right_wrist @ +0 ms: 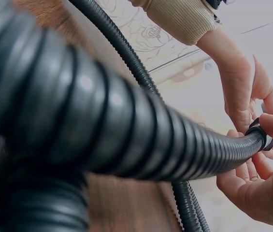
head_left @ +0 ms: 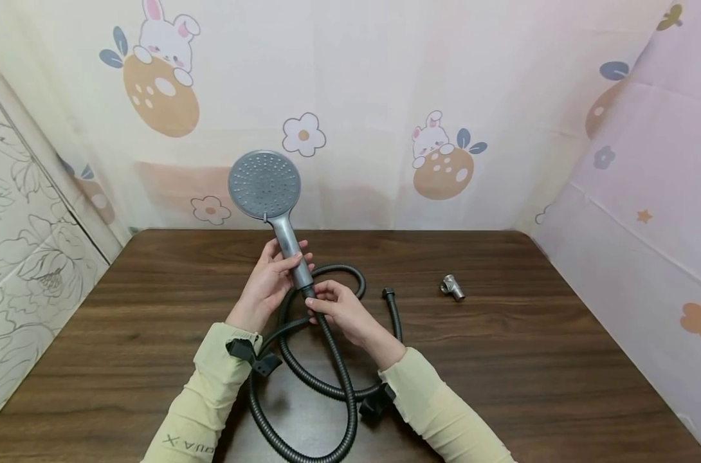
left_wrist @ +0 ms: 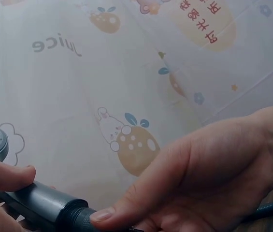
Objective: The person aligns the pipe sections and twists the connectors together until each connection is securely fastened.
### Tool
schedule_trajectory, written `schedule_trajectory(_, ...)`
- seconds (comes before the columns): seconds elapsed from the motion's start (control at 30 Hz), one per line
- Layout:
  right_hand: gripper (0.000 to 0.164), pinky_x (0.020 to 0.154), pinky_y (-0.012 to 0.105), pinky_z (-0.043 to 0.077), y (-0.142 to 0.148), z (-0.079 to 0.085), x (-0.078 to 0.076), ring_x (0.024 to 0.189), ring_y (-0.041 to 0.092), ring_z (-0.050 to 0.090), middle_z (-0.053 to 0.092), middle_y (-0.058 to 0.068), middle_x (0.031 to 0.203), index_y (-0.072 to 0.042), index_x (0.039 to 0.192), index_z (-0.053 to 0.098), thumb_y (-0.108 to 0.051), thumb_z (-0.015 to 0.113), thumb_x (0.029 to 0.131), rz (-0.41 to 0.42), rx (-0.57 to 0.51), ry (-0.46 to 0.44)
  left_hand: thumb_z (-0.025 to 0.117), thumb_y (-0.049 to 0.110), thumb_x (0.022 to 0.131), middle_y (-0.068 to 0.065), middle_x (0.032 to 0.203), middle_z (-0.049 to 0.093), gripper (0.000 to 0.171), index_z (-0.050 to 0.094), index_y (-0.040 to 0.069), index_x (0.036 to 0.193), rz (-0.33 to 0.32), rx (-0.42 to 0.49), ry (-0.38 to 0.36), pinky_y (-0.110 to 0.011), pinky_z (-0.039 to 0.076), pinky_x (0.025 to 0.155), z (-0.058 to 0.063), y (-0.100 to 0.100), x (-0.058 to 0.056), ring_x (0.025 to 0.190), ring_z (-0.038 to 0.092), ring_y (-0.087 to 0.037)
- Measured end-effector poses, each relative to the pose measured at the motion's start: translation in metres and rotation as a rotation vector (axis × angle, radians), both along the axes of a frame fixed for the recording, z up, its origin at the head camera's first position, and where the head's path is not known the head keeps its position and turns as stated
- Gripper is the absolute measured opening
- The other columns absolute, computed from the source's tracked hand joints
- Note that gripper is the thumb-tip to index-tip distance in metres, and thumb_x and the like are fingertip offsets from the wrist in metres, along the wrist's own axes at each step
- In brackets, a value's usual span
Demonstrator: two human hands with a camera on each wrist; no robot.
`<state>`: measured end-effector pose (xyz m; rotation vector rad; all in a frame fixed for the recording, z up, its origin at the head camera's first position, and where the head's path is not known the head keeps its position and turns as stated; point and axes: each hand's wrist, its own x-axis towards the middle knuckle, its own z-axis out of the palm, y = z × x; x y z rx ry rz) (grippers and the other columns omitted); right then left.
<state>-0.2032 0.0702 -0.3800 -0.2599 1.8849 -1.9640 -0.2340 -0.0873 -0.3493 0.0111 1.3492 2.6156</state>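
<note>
A grey shower head (head_left: 265, 185) is held up above the table, spray face towards me. My left hand (head_left: 264, 283) grips its handle (head_left: 289, 247), thumb across the front. Just below, my right hand (head_left: 345, 308) pinches the end of the black ribbed shower hose (head_left: 340, 366) where it meets the handle's base. In the left wrist view the right thumb lies on the dark connector (left_wrist: 82, 217) under the handle (left_wrist: 49, 203). The right wrist view shows the hose (right_wrist: 175, 145) running up to the fingers of both hands. Whether the joint is fully tight cannot be told.
The hose lies in loops on the brown wooden table (head_left: 501, 360), its free end with a nut (head_left: 388, 293) pointing away from me. A small chrome fitting (head_left: 452, 287) lies to the right. A patterned curtain (head_left: 362, 128) hangs behind the table's far edge.
</note>
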Motion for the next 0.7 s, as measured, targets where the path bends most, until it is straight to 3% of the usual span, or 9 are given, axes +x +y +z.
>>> schedule_trajectory(0.13, 0.029, 0.071, 0.029, 0.053, -0.0003, 0.0014, 0.0010, 0.077, 0.014, 0.057, 0.055, 0.008, 0.092, 0.004, 0.115, 0.045, -0.007, 0.055, 0.089, -0.001, 0.002, 0.003, 0.043, -0.004, 0.093, -0.011, 0.130, 0.044, 0.050, 0.024, 0.019, 0.133, 0.003, -0.002, 0.001, -0.035, 0.047, 0.091, -0.0006, -0.0002, -0.0001, 0.101, 0.059, -0.019)
schedule_trajectory(0.23, 0.028, 0.070, 0.029, 0.053, -0.0005, 0.0013, 0.0014, 0.077, 0.015, 0.058, 0.055, 0.010, 0.094, 0.004, 0.114, 0.045, -0.006, 0.054, 0.089, 0.005, -0.001, 0.000, 0.043, -0.004, 0.093, -0.013, 0.134, 0.042, 0.051, 0.023, 0.019, 0.134, 0.004, -0.001, 0.002, -0.032, 0.050, 0.086, -0.0012, -0.0002, 0.0002, 0.104, 0.058, -0.021)
schedule_trajectory(0.4, 0.028, 0.069, 0.027, 0.053, -0.0004, 0.0013, 0.0021, 0.078, 0.015, 0.057, 0.054, 0.011, 0.094, 0.004, 0.114, 0.045, -0.006, 0.053, 0.090, 0.007, -0.008, -0.003, 0.042, -0.003, 0.093, -0.018, 0.141, 0.034, 0.051, 0.023, 0.018, 0.134, -0.002, -0.015, 0.011, -0.036, 0.046, 0.092, -0.0020, 0.0004, 0.0002, 0.108, 0.056, -0.023)
schedule_trajectory(0.57, 0.027, 0.069, 0.027, 0.052, -0.0005, 0.0019, 0.0024, 0.077, 0.014, 0.057, 0.054, 0.009, 0.092, 0.004, 0.115, 0.045, -0.007, 0.052, 0.091, 0.009, -0.008, 0.003, 0.043, -0.003, 0.093, -0.011, 0.131, 0.045, 0.049, 0.024, 0.019, 0.133, -0.004, -0.022, 0.020, -0.041, 0.040, 0.099, -0.0017, -0.0004, 0.0001, 0.103, 0.058, -0.021)
schedule_trajectory(0.7, 0.028, 0.070, 0.028, 0.053, -0.0009, 0.0029, 0.0018, 0.078, 0.015, 0.057, 0.055, 0.010, 0.093, 0.005, 0.115, 0.045, -0.007, 0.052, 0.091, 0.020, -0.005, 0.010, 0.043, -0.004, 0.093, -0.005, 0.120, 0.051, 0.049, 0.025, 0.019, 0.132, -0.005, -0.026, 0.038, -0.039, 0.044, 0.095, -0.0006, -0.0021, -0.0008, 0.095, 0.061, -0.016)
